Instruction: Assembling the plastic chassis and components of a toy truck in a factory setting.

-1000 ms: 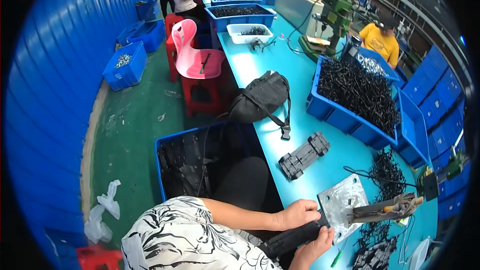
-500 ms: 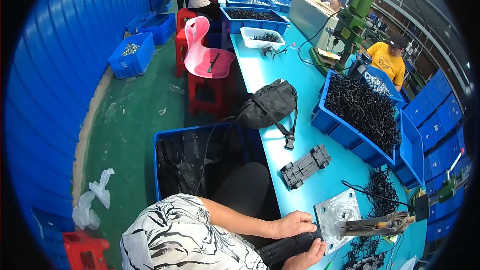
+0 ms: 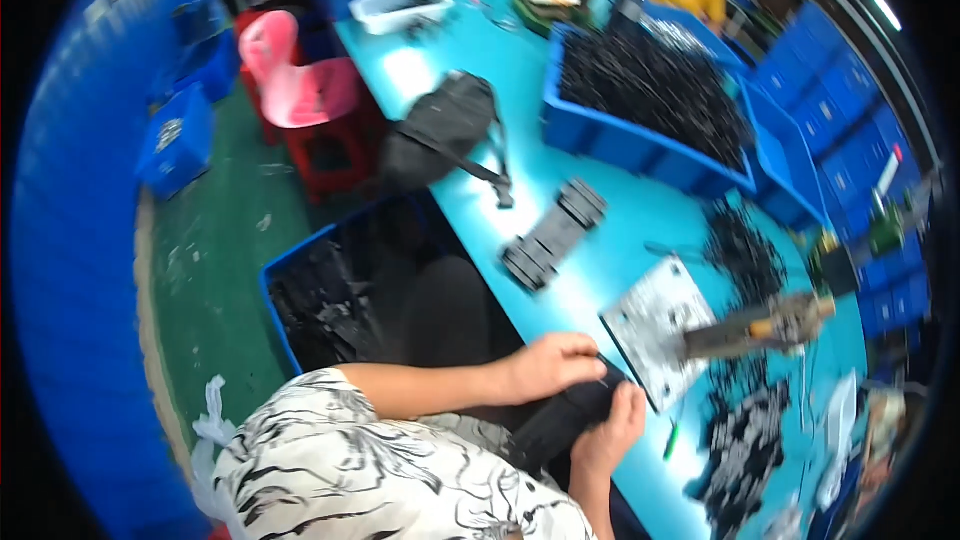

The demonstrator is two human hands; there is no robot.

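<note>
My left hand (image 3: pixel 555 368) and my right hand (image 3: pixel 613 430) grip a long black plastic part (image 3: pixel 562 422) between them, near the table's edge. The left thumb lies over its far end and the right fingers close around its near side. Blur hides the part's detail. Just beyond the hands is a silver metal plate (image 3: pixel 645 325) with holes at its corners. A cloth-wrapped tool (image 3: pixel 750 328) reaches over the plate's right side. Farther up the table rests a dark grey chassis-like plastic part (image 3: pixel 555 235), apart from both hands.
A blue bin (image 3: pixel 640 155) heaped with black pieces stands at the far right. Loose black pieces (image 3: pixel 745 250) and dark flat parts (image 3: pixel 742 450) lie right of the plate. A black bag (image 3: pixel 440 130) sits on the table's left edge. Beside my leg is a blue crate (image 3: pixel 290 325) of black parts.
The whole view has shifted, so the table and bins appear higher and farther left. Both hands still hold the black plastic part, now showing higher in the picture.
</note>
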